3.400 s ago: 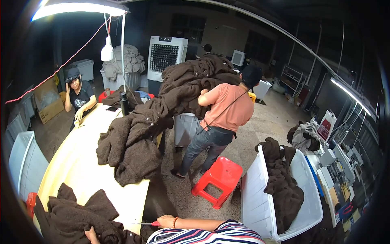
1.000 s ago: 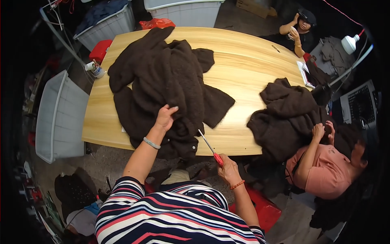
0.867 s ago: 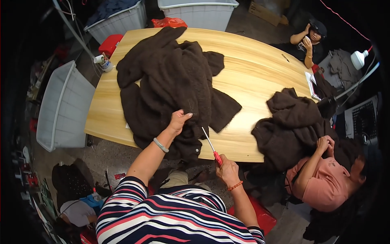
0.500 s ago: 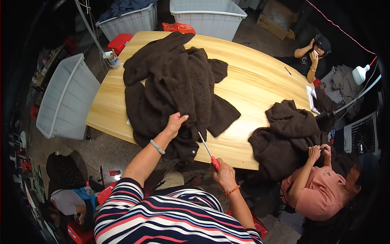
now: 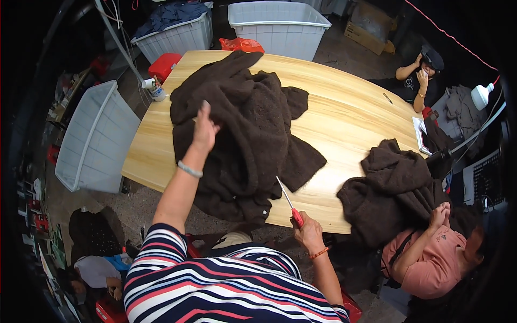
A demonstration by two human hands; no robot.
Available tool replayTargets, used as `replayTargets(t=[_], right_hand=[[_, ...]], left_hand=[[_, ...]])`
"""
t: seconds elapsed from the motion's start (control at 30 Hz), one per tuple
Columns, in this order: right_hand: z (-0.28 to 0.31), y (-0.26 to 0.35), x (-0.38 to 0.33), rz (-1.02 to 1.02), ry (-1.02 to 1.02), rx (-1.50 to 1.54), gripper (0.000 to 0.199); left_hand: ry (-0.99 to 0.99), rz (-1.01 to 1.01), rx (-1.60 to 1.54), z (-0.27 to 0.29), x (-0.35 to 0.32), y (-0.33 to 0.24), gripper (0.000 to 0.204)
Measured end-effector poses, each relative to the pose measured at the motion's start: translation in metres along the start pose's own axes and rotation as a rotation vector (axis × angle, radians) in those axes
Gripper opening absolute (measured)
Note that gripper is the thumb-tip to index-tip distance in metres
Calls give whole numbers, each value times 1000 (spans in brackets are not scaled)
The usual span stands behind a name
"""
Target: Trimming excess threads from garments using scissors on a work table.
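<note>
A dark brown fuzzy knit garment (image 5: 242,124) lies bunched over the left half of the wooden table (image 5: 323,118). Its near edge hangs over the table's front, where a small pale button shows. My left hand (image 5: 205,131) is at the garment's left part, fingers stretched out and apart; whether it touches the cloth I cannot tell. In my right hand (image 5: 310,233), by the table's front edge, is a red-handled tool (image 5: 291,205) with a long thin metal shaft. Its tip points up and left, beside the garment's lower right edge.
To the right, another dark brown garment (image 5: 396,183) lies before a person in a pink top (image 5: 433,264). Someone in a dark cap (image 5: 425,81) sits at the far right corner. Grey bins (image 5: 280,27) stand beyond the table and at its left; a cup of tools (image 5: 156,90) is at the left edge.
My left hand has let go of the garment near its front and moved up and left, its fingers opening. The cloth's folds have shifted. The red-handled tool stays in my right hand.
</note>
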State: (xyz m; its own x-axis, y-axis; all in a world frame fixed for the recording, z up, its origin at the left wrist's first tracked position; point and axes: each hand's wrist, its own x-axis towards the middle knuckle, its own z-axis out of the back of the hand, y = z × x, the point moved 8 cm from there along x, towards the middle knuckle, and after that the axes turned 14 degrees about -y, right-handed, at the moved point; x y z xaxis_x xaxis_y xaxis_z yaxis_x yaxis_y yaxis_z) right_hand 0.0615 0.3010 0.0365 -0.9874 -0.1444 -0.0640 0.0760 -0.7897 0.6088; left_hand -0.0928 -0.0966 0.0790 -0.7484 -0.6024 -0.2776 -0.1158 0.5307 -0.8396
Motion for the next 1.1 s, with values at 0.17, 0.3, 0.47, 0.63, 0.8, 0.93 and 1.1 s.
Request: replayTargets(t=[0.17,0.3,0.47,0.63,0.8,0.93,1.1], right_hand=[[-5,15,22,-52,-1,-24,17],[-16,26,43,-66,28,-35,19],[-18,38,64,-82,-4,-20,17],[0,53,93,-86,-216,-21,14],[3,48,98,-128,-267,-24,15],[-7,44,90,-168,-222,-50,15],[-8,84,94,-1,-183,51,19]], left_hand=[[74,205,431,40,-35,116,50],[309,283,672,28,-60,143,37],[638,520,654,-18,-45,127,26],[427,59,210,-113,99,-17,25],[259,-65,450,-85,104,-4,70],[273,26,667,12,81,44,72],[131,132,762,59,50,64,58]])
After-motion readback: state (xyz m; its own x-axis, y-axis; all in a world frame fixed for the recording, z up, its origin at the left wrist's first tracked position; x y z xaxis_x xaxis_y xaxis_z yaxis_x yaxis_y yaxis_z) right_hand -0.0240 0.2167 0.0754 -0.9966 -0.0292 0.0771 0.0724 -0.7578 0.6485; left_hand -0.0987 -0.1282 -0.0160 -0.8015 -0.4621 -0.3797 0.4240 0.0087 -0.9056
